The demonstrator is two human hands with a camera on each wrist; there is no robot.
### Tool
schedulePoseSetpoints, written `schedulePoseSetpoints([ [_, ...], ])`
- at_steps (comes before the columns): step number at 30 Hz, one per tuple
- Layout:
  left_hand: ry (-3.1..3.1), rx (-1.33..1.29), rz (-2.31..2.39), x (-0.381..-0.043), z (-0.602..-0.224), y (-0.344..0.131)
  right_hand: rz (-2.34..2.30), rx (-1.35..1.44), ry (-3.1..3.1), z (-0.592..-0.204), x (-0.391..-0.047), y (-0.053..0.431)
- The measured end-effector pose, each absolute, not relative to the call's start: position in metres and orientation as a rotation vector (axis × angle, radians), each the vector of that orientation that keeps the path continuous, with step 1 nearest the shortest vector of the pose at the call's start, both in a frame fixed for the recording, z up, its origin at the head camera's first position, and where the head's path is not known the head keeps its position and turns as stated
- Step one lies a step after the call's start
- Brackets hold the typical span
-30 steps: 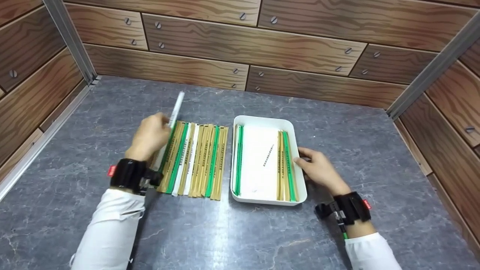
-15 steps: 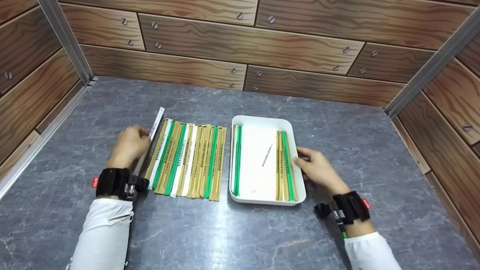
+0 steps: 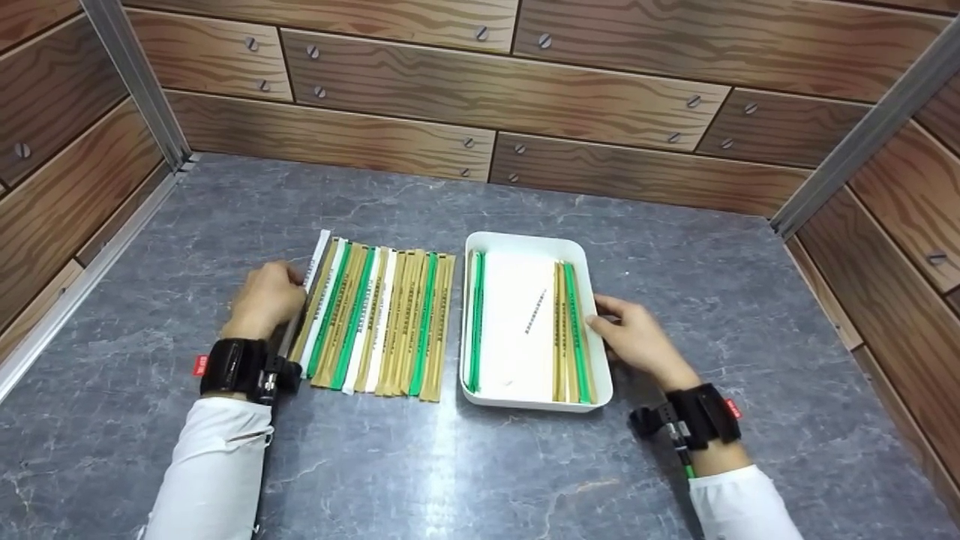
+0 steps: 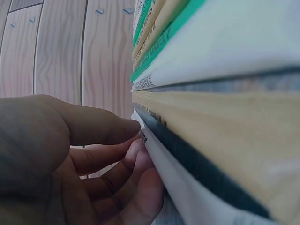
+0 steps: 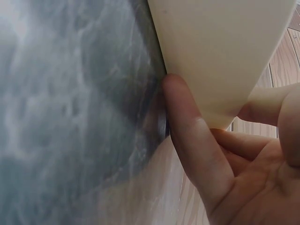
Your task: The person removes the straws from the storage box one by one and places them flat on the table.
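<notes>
My left hand (image 3: 268, 298) pinches a slim white paper-wrapped stick (image 3: 318, 255) between thumb and fingers, at the left end of a row of similar wrapped sticks. The left wrist view shows the thumb and fingertips on the white wrapper (image 4: 161, 161), beside a tan wrapped stick (image 4: 225, 122). Tan, green and white wrapped sticks (image 3: 390, 322) lie side by side in that row. On the right, my right hand (image 3: 637, 337) holds the side of a white tray (image 3: 525, 406), its thumb at the rim and a finger (image 5: 190, 126) along the lower edge of the wall.
Inside the tray, green wrapped sticks (image 3: 478, 322) lie along the left wall, and tan and green ones (image 3: 574, 330) along the right. Between them the white floor shows a line of dark print. Wood-patterned walls (image 3: 390, 127) enclose the grey marbled table (image 3: 450, 480).
My left hand has moved left and down with the white stick, from over the row to its left end, and the stick sits lower. My right hand keeps its place on the tray.
</notes>
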State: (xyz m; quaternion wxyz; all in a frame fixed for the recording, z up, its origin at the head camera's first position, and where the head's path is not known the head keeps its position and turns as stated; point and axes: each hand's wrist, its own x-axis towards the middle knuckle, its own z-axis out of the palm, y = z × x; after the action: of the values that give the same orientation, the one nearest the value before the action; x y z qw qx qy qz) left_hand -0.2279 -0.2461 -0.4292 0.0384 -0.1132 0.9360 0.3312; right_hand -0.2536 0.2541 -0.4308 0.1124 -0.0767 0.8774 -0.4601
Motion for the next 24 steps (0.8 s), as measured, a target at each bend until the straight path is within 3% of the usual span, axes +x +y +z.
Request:
schedulePoseSetpoints([
  [24, 2.846, -0.320, 1.053, -0.225, -0.417, -0.236, -1.338, -0.185, 2.556, -0.431, -0.254, 0.254],
])
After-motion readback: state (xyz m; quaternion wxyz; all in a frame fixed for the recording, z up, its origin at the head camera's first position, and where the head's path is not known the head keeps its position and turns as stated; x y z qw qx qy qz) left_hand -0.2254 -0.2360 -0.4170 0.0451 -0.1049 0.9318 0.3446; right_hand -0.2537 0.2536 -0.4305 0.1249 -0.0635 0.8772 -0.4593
